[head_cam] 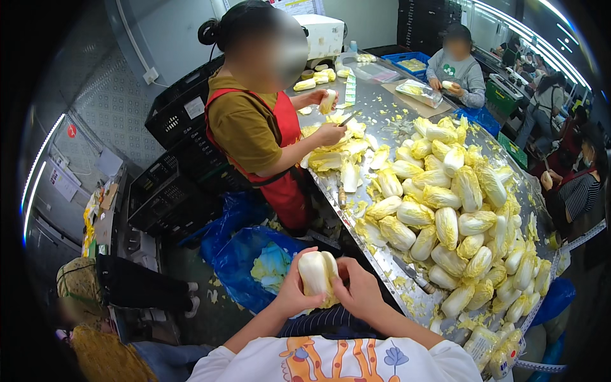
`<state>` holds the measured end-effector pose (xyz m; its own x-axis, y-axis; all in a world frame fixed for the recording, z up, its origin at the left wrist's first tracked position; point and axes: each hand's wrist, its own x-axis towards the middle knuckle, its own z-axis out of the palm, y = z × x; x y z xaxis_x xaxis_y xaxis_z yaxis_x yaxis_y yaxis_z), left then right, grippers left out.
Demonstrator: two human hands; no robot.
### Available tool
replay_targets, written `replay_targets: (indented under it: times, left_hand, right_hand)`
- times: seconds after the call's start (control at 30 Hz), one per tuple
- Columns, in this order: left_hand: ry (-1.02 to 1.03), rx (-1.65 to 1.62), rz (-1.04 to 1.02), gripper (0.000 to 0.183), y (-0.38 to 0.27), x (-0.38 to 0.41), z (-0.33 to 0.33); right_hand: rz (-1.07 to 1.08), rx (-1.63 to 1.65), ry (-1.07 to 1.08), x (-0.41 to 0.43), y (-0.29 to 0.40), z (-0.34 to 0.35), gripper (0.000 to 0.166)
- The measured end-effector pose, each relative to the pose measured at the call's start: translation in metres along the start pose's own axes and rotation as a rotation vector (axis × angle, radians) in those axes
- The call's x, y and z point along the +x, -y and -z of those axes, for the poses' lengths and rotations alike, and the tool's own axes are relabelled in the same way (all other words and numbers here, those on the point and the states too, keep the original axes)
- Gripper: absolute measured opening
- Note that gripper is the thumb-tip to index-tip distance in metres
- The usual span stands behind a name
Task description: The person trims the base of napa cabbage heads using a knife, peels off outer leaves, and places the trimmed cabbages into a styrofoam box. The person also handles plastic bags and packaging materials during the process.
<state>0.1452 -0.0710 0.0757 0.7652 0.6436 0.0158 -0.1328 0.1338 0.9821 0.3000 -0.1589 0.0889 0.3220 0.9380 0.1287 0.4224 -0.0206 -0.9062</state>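
My left hand (292, 292) is wrapped round the side of a trimmed napa cabbage (311, 274), its white stem end up. A pale outer leaf (330, 263) stands partly apart from the head on its right side. My right hand (359, 289) grips the cabbage at that leaf. Both hands are in front of my body, beside the metal table's near edge. On the table to the right is a large heap of napa cabbages (447, 227). A knife with a wooden handle (426, 285) lies at the heap's near side, its blade partly among leaf scraps.
Below my hands, an open blue plastic bag (238, 248) holds loose leaves (272, 265). A co-worker in a red apron (292, 200) stands at the table's left side, holding a knife (351, 118). Black crates (167, 184) are stacked behind. Packed cabbages (507, 353) lie at lower right.
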Motion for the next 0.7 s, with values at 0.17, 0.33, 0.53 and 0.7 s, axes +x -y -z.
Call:
replay_targets:
  times: [0.17, 0.33, 0.53, 0.7]
  left_hand:
    - [-0.039, -0.266, 0.082, 0.096, 0.005, -0.003, -0.01]
    - [-0.261, -0.346, 0.158, 0.086, 0.028, -0.005, -0.008]
    - [-0.23, -0.652, 0.135, 0.077, 0.019, -0.017, 0.013]
    - [-0.193, -0.526, 0.106, 0.086, 0.016, -0.025, 0.012]
  right_hand:
    - [0.185, -0.029, -0.003, 0.005, -0.014, -0.006, 0.029]
    - [-0.018, 0.024, -0.057, 0.005, -0.008, -0.009, 0.021]
    - [-0.459, 0.96, -0.221, 0.011, -0.049, -0.012, 0.019]
    - [-0.039, 0.489, 0.236, 0.01, -0.049, -0.032, 0.05]
